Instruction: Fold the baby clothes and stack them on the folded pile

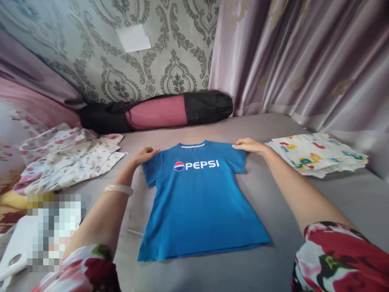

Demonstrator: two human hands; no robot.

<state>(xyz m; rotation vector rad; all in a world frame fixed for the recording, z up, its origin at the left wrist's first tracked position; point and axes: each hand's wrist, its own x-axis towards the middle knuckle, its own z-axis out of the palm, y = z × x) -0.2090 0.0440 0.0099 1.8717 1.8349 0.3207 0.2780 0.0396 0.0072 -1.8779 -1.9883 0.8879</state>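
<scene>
A blue T-shirt [197,202] with a white PEPSI print lies flat, front up, on the grey bed surface [334,194], collar away from me. My left hand [145,155] rests at the shirt's left shoulder, fingers curled onto the sleeve edge. A pale bangle sits on that wrist. My right hand [249,145] lies at the right shoulder, fingers closed on the fabric's edge.
A folded white cloth with coloured letters [317,154] lies to the right. Floral white clothes [67,158] are heaped at the left. A black and pink rolled bag [158,111] lies along the wall behind. Curtains [304,56] hang at right. A white object [15,255] sits at lower left.
</scene>
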